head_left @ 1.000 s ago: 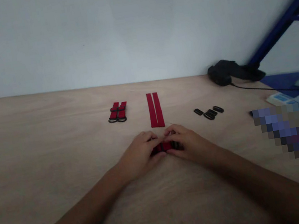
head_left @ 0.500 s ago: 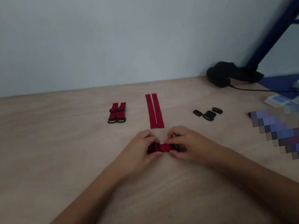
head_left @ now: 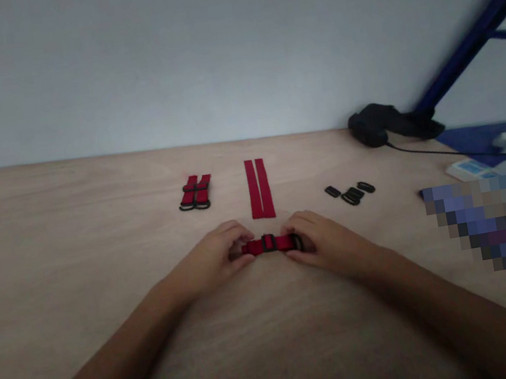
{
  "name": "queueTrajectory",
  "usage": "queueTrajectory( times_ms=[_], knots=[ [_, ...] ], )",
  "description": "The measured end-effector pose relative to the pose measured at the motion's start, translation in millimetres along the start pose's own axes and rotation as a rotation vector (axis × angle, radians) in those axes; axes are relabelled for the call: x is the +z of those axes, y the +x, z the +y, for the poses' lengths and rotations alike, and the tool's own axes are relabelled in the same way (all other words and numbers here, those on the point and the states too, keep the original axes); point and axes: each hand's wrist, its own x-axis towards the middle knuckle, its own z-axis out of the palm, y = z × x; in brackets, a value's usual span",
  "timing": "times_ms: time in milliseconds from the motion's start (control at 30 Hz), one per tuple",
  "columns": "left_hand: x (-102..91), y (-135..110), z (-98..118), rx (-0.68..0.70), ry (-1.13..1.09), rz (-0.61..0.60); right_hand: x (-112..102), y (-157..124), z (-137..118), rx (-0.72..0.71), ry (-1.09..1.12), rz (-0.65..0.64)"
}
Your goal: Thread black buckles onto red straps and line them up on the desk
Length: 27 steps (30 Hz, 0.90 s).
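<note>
A short red webbing strap (head_left: pixel 255 247) lies crosswise between my hands, with a black slide buckle (head_left: pixel 269 242) around its middle. At its right end is a black ring (head_left: pixel 297 242), partly hidden by my fingers. My left hand (head_left: pixel 224 250) grips the strap's left end between thumb and fingers. My right hand (head_left: pixel 316 237) pinches the right end beside the ring. Just beyond them, two flat red strap pieces (head_left: pixel 253 189) lie side by side on the wooden table (head_left: pixel 99 254).
Back left lie two red straps (head_left: pixel 202 191) fitted with black buckles and rings. Several loose black buckles and rings (head_left: pixel 353 195) are at the right. Farther right are a black object with a cable (head_left: pixel 371 127), white items (head_left: pixel 468 170) and a blurred-out patch (head_left: pixel 486 221).
My left hand has shifted left along the strap, uncovering more of it. The slide buckle now shows its face fully between my hands. The right hand has hardly moved.
</note>
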Motion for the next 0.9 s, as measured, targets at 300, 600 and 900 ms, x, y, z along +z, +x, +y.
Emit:
queueTrajectory(
  times_ms=[300, 600, 900],
  knots=[
    [3.1, 5, -2, -0.103, 0.101, 0.037, 1, 4, -5, -0.050, -0.017, 0.010],
    [9.9, 5, 7, -0.208, -0.324, 0.072, 3, 6, -5, -0.101, -0.020, -0.022],
    [7.2, 5, 1, -0.204, -0.281, 0.138, 7, 7, -3, -0.095, 0.013, -0.006]
  ],
)
